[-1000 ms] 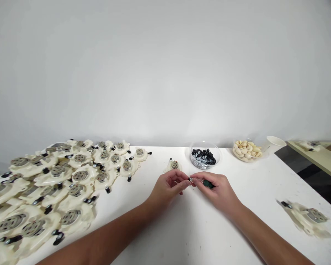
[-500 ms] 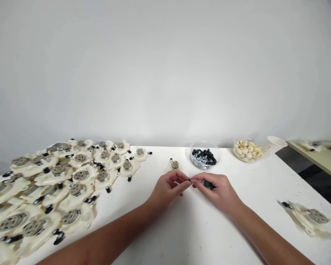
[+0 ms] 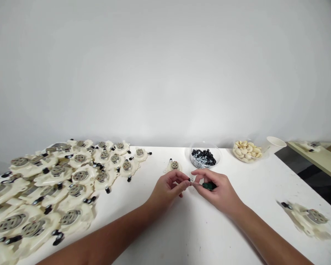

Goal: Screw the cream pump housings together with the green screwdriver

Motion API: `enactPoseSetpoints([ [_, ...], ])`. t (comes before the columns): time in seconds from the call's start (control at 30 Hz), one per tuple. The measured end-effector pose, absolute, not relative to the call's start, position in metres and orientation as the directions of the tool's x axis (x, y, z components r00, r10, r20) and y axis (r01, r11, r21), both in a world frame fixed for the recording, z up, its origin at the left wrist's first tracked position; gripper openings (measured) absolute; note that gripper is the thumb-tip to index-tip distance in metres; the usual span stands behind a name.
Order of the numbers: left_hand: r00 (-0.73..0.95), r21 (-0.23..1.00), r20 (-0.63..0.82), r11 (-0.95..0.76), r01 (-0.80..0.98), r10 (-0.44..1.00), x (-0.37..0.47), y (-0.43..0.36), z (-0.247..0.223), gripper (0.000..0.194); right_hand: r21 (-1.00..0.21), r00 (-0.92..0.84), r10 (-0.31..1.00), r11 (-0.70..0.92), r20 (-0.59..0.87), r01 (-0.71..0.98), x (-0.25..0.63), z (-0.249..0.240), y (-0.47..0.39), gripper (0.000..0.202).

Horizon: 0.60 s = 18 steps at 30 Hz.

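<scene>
My left hand [image 3: 169,187] is closed in a pinch on a small black part [image 3: 190,180], with a silver screw [image 3: 192,180] showing at its tip. Close to its right, my right hand [image 3: 221,187] is wrapped around a green-handled screwdriver [image 3: 209,186]. The thin shaft points left toward the black part; whether it touches cannot be told. My right index finger is raised off the screw. Just behind my hands lies a cream plastic housing with a round grey motor [image 3: 174,165], partly covered by my left fingers.
A clear bowl [image 3: 220,157] holds black parts and silver screws. Another clear container of cream plastic pieces [image 3: 247,151] stands beside a white cup [image 3: 276,144]. Many similar motor housings [image 3: 81,176] crowd the left side. A single housing [image 3: 306,218] lies at the right edge.
My right thumb and index finger have parted from the screw, the index finger lifting. The screwdriver's shaft now shows. My left hand has stayed in place.
</scene>
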<state>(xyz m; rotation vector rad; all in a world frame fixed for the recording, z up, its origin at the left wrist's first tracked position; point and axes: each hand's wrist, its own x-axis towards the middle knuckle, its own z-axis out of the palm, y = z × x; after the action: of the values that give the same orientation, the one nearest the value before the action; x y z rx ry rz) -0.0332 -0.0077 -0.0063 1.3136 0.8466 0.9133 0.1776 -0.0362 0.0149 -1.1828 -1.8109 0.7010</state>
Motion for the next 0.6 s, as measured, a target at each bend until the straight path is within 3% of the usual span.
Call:
enactPoseSetpoints([
  [0.17, 0.430, 0.997, -0.010, 0.043, -0.066, 0.903, -0.0334, -0.0079, -0.0049, 0.028, -0.768, -0.221, 0.891, 0.453, 0.396, 0.453, 0.1766, 0.0126, -0.0340, 0.011],
  [0.6, 0.428, 0.996, -0.010, 0.048, -0.078, 0.904, -0.0341, -0.0080, -0.0057, 0.027, -0.795, -0.218, 0.926, 0.376, 0.307, 0.476, 0.1754, 0.0167, -0.0349, 0.012],
])
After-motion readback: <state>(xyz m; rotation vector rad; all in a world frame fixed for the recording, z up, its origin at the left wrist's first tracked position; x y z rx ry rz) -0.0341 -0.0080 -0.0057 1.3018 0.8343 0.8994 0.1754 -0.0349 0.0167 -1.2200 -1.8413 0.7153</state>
